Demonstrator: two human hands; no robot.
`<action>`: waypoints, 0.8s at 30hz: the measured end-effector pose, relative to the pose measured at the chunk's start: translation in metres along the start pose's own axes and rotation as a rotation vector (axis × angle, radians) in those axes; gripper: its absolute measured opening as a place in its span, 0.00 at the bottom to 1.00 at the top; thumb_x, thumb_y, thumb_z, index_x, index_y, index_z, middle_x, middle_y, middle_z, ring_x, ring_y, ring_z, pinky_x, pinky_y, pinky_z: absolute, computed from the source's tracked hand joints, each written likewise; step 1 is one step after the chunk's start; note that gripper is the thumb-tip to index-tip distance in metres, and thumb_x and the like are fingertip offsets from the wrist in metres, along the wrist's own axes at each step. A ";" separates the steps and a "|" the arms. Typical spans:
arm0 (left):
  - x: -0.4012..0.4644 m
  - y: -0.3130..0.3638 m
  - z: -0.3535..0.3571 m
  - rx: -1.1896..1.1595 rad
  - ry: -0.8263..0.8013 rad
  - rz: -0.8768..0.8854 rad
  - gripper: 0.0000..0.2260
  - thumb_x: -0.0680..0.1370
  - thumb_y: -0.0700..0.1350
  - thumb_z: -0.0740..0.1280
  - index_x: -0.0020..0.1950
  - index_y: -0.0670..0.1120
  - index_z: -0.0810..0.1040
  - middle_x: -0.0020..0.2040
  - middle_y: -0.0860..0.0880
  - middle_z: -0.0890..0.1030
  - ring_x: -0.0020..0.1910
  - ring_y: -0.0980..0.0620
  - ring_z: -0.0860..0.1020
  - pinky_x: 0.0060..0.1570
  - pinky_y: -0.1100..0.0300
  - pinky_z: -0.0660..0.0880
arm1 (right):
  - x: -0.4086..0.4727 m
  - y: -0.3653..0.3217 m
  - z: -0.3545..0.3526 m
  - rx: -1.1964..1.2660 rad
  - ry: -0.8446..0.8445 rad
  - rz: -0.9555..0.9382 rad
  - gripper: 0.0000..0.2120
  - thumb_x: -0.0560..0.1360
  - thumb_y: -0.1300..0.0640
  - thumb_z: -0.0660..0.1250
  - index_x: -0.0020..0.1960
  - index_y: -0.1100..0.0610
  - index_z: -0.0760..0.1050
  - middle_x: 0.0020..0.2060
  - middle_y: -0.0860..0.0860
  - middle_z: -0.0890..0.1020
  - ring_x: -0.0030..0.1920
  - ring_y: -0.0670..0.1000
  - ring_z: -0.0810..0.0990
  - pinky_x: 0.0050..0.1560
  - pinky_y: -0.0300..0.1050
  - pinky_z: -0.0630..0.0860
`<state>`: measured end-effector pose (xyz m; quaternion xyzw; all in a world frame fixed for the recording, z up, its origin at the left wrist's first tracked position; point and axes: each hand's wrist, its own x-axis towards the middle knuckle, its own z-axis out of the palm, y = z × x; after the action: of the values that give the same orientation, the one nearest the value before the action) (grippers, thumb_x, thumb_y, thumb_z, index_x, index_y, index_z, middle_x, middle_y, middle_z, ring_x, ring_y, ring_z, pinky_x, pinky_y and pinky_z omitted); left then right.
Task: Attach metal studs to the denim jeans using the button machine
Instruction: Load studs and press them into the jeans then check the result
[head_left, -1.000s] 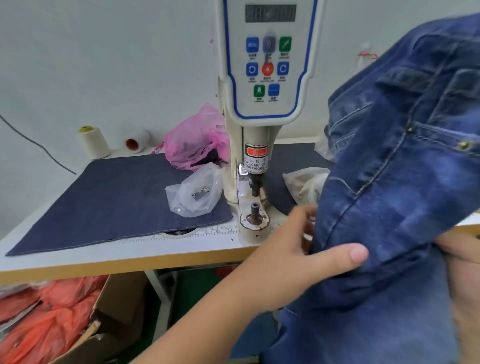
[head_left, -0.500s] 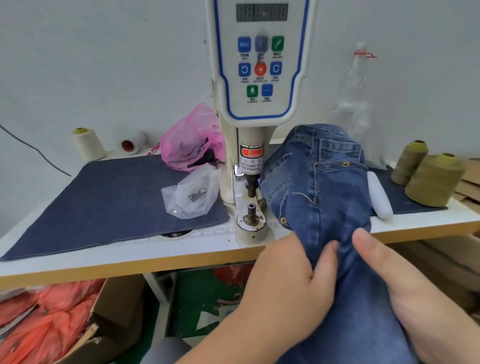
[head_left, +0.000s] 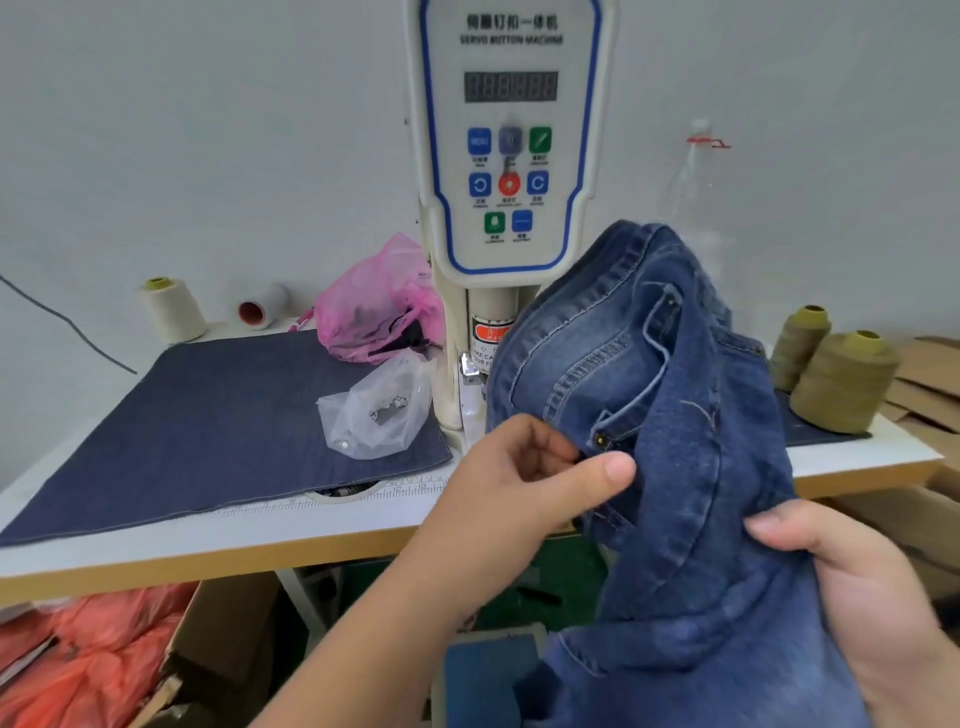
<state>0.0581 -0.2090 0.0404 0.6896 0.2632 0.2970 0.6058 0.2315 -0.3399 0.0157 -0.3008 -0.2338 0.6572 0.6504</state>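
Note:
The blue denim jeans (head_left: 675, 415) are bunched up in front of the white button machine (head_left: 509, 156), hiding its punch and die. A brass stud (head_left: 601, 440) shows on the pocket corner. My left hand (head_left: 530, 478) pinches the pocket edge just below that stud, thumb on top. My right hand (head_left: 857, 587) grips the denim at the lower right, fingers curled into the fabric. A clear plastic bag with metal pieces (head_left: 379, 410) lies left of the machine.
A dark denim mat (head_left: 208, 431) covers the left half of the white table (head_left: 260, 525). Behind it are a pink bag (head_left: 374, 306) and a cream thread cone (head_left: 174, 309). Olive thread cones (head_left: 841, 379) stand right. Boxes with orange material (head_left: 78, 665) sit below.
The jeans have lifted and swung over the machine's die. My left hand moved up from the fabric fold to the pocket edge. My right hand slid lower right. The camera view tilted up.

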 end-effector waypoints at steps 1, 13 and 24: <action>0.000 -0.002 0.002 0.015 0.041 0.001 0.25 0.58 0.66 0.76 0.44 0.50 0.77 0.37 0.53 0.79 0.37 0.57 0.78 0.41 0.61 0.77 | 0.000 0.003 0.005 0.007 0.005 -0.003 0.33 0.71 0.57 0.64 0.74 0.66 0.64 0.74 0.67 0.62 0.76 0.70 0.55 0.77 0.67 0.45; 0.000 -0.014 0.006 0.115 0.175 0.051 0.17 0.65 0.62 0.73 0.46 0.53 0.77 0.44 0.53 0.79 0.38 0.63 0.74 0.39 0.72 0.72 | -0.010 0.027 -0.019 0.119 -0.111 0.104 0.30 0.78 0.59 0.36 0.77 0.68 0.52 0.75 0.67 0.59 0.76 0.66 0.55 0.74 0.59 0.28; 0.002 -0.020 0.014 0.238 0.120 0.084 0.13 0.65 0.60 0.73 0.43 0.56 0.77 0.44 0.55 0.76 0.43 0.58 0.74 0.46 0.62 0.70 | -0.022 0.030 -0.015 0.161 -0.226 -0.010 0.30 0.75 0.68 0.39 0.76 0.72 0.46 0.74 0.71 0.57 0.76 0.68 0.55 0.77 0.60 0.38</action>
<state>0.0698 -0.2142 0.0199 0.7481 0.3033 0.3293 0.4898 0.2202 -0.3643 -0.0141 -0.1705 -0.2534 0.7003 0.6452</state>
